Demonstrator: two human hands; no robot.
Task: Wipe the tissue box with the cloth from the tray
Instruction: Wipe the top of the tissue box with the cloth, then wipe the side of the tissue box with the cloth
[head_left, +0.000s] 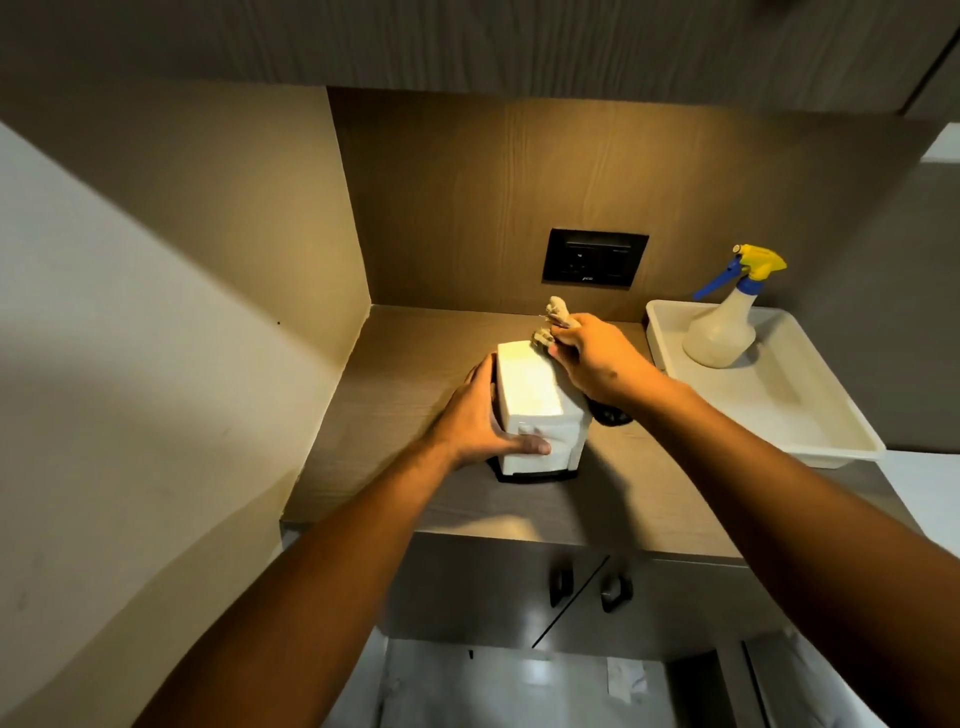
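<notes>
- Wood-grain alcove under cabinet, tabletop (395, 364) lit warm from above, socket plate (595, 258) on back wall.
- Right hand (597, 364) closed around bunched cloth (556, 319), pressed at far right top edge of tissue box (535, 400).
- Left hand (480, 415) clamped on box's left side, thumb across near face, steadying.
- Box upright mid-tabletop, directly between both hands, long axis running away from camera; top face mostly uncovered, so next stroke probably pulls back toward body along that axis.
- White tray (831, 415) well right of box, at tabletop edge; holds only spray bottle (724, 327), standing upright at tray's far end; cloth already out.
</notes>
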